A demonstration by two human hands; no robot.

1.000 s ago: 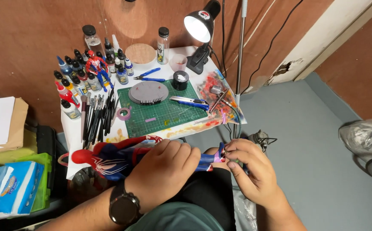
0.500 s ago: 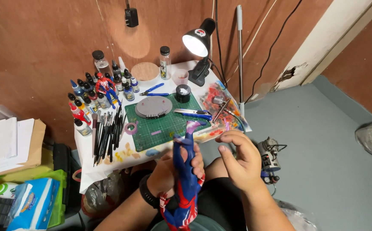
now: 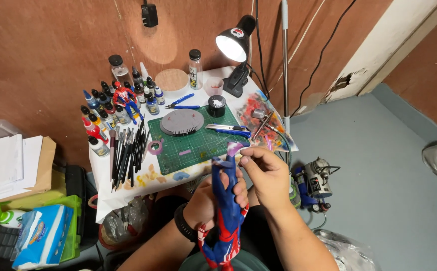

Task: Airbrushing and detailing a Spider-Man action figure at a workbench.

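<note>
My left hand (image 3: 209,198) grips a red and blue action figure (image 3: 226,211) around its middle and holds it upside down, legs pointing up toward the table. Purple tape (image 3: 232,148) wraps the figure's feet. My right hand (image 3: 267,175) pinches that purple tape at the top with thumb and forefinger. A black watch sits on my left wrist (image 3: 182,223). Both hands hover just in front of the small table's near edge.
A small white table (image 3: 109,199) carries a green cutting mat (image 3: 193,143), a round grey disc (image 3: 182,122), several paint bottles (image 3: 100,113), brushes (image 3: 127,150), blue pliers (image 3: 183,103), a lit desk lamp (image 3: 233,45) and a second red figure (image 3: 125,98). A small compressor (image 3: 315,184) sits on the floor right.
The figure went from lying sideways across my lap to standing upside down in my left hand. My right hand moved from its side up to the taped feet.
</note>
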